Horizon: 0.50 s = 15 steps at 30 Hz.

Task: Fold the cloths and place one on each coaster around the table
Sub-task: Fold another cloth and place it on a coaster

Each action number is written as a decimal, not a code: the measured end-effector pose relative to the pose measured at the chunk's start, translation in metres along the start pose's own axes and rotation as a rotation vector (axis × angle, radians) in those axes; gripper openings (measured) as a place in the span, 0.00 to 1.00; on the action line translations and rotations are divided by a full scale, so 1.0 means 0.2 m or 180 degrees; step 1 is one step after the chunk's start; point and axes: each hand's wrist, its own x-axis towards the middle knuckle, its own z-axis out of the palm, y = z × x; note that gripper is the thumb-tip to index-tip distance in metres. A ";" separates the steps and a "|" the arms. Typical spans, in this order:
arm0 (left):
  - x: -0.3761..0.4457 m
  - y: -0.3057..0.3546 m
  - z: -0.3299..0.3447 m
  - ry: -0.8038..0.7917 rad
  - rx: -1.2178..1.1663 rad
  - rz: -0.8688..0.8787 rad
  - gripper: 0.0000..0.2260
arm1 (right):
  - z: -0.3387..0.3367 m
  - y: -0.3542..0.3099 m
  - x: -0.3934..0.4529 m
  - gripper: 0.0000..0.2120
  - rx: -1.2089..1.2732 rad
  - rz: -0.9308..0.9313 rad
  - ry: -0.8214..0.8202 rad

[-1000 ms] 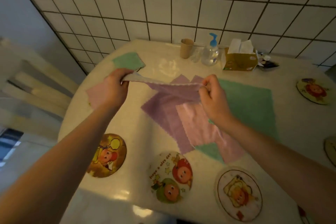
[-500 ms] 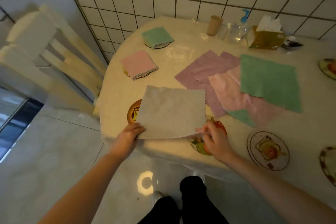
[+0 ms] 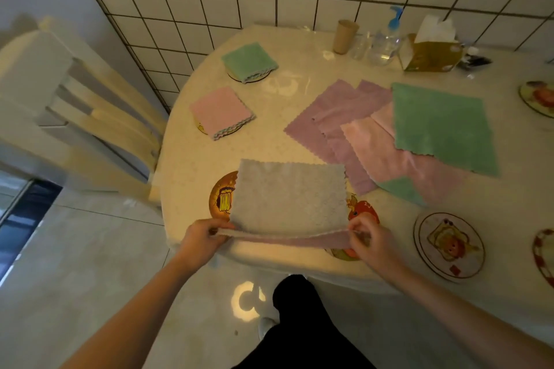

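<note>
A pale grey-lilac cloth [image 3: 287, 195] lies at the table's near edge, covering parts of two cartoon coasters [image 3: 220, 198] [image 3: 364, 213]. My left hand [image 3: 204, 241] pinches its near left corner and my right hand [image 3: 370, 238] pinches its near right corner, lifting the near edge off the table. A folded green cloth [image 3: 248, 60] and a folded pink cloth [image 3: 220, 111] each sit on a coaster at the left. Unfolded purple [image 3: 326, 117], pink [image 3: 386, 150] and green [image 3: 440, 126] cloths overlap mid-table. A bare coaster [image 3: 448, 246] lies at the near right.
A round cream table [image 3: 299, 84] stands against a tiled wall. At its back are a paper cup [image 3: 344, 36], a pump bottle [image 3: 386, 42] and a tissue box [image 3: 428, 51]. More coasters lie along the right edge [image 3: 538, 97]. A white chair [image 3: 81, 99] stands at the left.
I pulled the cloth out of the pile, drew it to the near edge and spread it flat over the coasters. Now both hands raise its near edge. The camera has tipped down and back.
</note>
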 end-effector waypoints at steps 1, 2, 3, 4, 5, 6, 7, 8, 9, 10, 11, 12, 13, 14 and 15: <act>0.06 0.02 -0.02 0.0095 -0.0234 -0.0105 0.07 | -0.01 0.00 0.06 0.07 0.0095 0.0068 0.0146; 0.10 0.05 -0.04 0.0170 -0.0454 -0.0212 0.04 | -0.02 0.00 0.13 0.07 0.0203 0.0154 0.0257; 0.15 0.08 -0.05 0.0225 -0.0673 -0.0352 0.02 | -0.02 -0.01 0.20 0.08 0.0315 0.0245 0.0335; 0.21 0.11 -0.05 0.0260 -0.0851 -0.0499 0.02 | -0.03 -0.01 0.27 0.08 0.0407 0.0312 0.0359; 0.25 0.13 -0.05 0.0290 -0.1007 -0.0668 0.03 | -0.03 -0.02 0.34 0.08 0.0455 0.0345 0.0359; 0.32 0.15 -0.05 0.0308 -0.1110 -0.0806 0.03 | -0.04 -0.02 0.42 0.08 0.0485 0.0379 0.0343; 0.37 0.16 -0.04 0.0335 -0.1204 -0.0912 0.04 | -0.04 -0.02 0.48 0.06 0.0455 0.0426 0.0322; 0.42 0.16 -0.03 0.0364 -0.1256 -0.0967 0.05 | -0.04 -0.01 0.53 0.03 0.0373 0.0464 0.0292; 0.48 0.16 -0.02 0.0410 -0.1284 -0.1023 0.05 | -0.04 0.01 0.59 0.01 0.0282 0.0488 0.0262; 0.52 0.15 -0.01 0.0444 -0.1273 -0.1056 0.06 | -0.04 0.03 0.64 0.03 0.0222 0.0481 0.0246; 0.57 0.15 0.00 0.0467 -0.1248 -0.1080 0.06 | -0.04 0.05 0.69 0.04 0.0194 0.0489 0.0232; 0.60 0.15 0.00 0.0469 -0.1195 -0.1076 0.07 | -0.04 0.06 0.72 0.04 0.0188 0.0502 0.0208; 0.64 0.15 0.01 0.0471 -0.1144 -0.1090 0.08 | -0.04 0.07 0.75 0.03 0.0206 0.0544 0.0184; 0.67 0.15 0.01 0.0468 -0.1095 -0.1104 0.09 | -0.04 0.08 0.78 0.03 0.0225 0.0586 0.0175; 0.70 0.14 0.02 0.0465 -0.1042 -0.1136 0.09 | -0.04 0.09 0.80 0.03 0.0225 0.0633 0.0180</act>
